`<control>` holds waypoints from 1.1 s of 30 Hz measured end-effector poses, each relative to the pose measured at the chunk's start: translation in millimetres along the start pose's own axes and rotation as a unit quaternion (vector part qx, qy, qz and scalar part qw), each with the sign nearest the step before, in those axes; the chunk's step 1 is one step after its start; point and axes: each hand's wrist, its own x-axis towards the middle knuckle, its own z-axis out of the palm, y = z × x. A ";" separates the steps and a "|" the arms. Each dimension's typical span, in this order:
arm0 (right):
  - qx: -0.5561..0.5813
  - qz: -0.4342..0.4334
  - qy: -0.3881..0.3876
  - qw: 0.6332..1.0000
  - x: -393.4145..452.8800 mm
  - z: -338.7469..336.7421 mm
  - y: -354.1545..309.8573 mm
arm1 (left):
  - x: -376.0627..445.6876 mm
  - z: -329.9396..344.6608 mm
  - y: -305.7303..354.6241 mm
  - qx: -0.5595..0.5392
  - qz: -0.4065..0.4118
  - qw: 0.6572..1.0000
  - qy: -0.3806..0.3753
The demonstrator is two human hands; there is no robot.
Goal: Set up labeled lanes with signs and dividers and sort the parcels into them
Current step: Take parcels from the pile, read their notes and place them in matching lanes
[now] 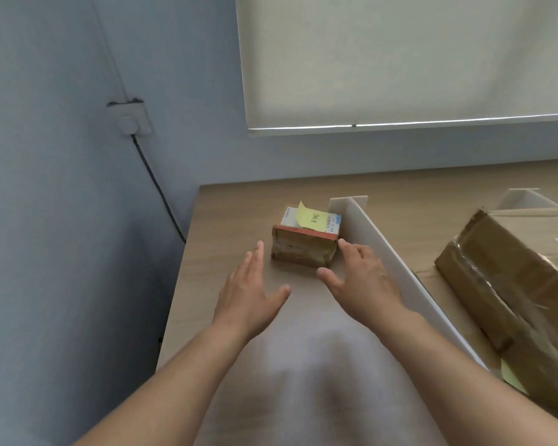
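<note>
Both my left hand (252,284) and right hand (358,278) are hovering released beside small parcel (304,249) mid-frame; careless nudging risks tipping white divider (384,252).

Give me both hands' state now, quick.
Left hand: open, fingers straight, holding nothing, just left of the small parcel.
Right hand: open, holding nothing, beside the parcel's right corner; contact cannot be told.

brown parcel (302,252); yellow note (310,217); white divider (384,252)
</note>
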 end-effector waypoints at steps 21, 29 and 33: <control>0.159 0.053 -0.017 0.986 84.0 72.3 35.5 | 99.4 47.4 -18.1 -0.300 -0.022 0.952 -0.051; 0.165 0.066 -0.066 0.982 -16.8 58.8 21.6 | -23.5 35.4 -12.8 -0.285 -0.037 0.957 -0.026; 0.178 0.056 -0.099 0.978 -80.8 47.1 13.9 | -94.2 26.4 -16.0 -0.270 -0.062 0.960 -0.039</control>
